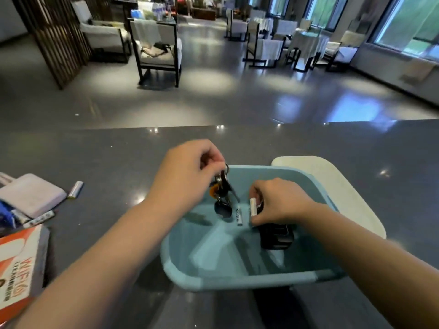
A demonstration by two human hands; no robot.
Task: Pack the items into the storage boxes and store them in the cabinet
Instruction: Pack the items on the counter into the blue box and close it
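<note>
A light blue storage box stands open on the grey counter in front of me. My left hand pinches a bunch of keys by its ring, and the keys dangle over the box's inside. My right hand is inside the box and grips a small white battery. A second white battery lies on the box floor between the hands. A black boxy object sits in the box under my right wrist. The box's white lid lies behind it to the right.
At the counter's left lie a loose battery, a folded white cloth, more batteries and an orange and white WiFi carton. Beyond the counter's far edge are floor, chairs and tables.
</note>
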